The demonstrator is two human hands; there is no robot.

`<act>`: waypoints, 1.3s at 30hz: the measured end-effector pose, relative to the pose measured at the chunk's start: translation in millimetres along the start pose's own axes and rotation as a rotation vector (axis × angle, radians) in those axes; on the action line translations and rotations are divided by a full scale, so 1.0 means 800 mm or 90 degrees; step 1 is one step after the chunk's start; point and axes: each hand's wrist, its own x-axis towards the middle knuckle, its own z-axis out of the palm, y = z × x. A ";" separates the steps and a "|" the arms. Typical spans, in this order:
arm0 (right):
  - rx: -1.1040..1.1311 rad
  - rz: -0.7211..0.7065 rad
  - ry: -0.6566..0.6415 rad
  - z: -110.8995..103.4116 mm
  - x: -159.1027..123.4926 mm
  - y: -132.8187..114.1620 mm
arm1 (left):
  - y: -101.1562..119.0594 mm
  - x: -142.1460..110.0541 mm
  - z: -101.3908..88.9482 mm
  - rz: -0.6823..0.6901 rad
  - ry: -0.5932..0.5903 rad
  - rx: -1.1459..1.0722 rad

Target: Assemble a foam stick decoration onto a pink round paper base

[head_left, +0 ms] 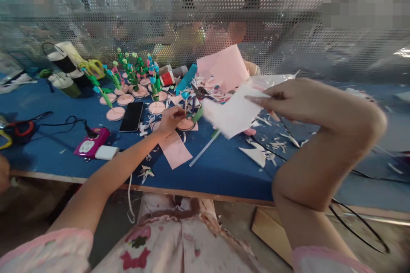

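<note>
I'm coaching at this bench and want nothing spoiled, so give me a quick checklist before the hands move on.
1. White sheet held: ok, pinched in the right hand above the table.
2. Left hand gripping securely: cannot tell; it is at the blue-topped piece, but the fingertips are partly hidden.
3. Work surface free of scraps: not ok, white scraps litter it.
4. Phone apart from the white sheet: ok, it lies to the left.
5. Purple socket block live: cannot tell; a black plug is in it.
</note>
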 end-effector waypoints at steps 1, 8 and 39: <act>-0.010 -0.008 0.015 0.000 0.000 0.000 | 0.000 0.000 0.000 0.003 0.002 0.001; -0.018 -0.080 0.029 0.003 -0.001 0.003 | 0.005 0.001 -0.002 -0.010 -0.002 0.031; -0.017 -0.084 -0.004 0.000 -0.004 -0.004 | 0.005 0.000 0.000 -0.007 0.008 0.044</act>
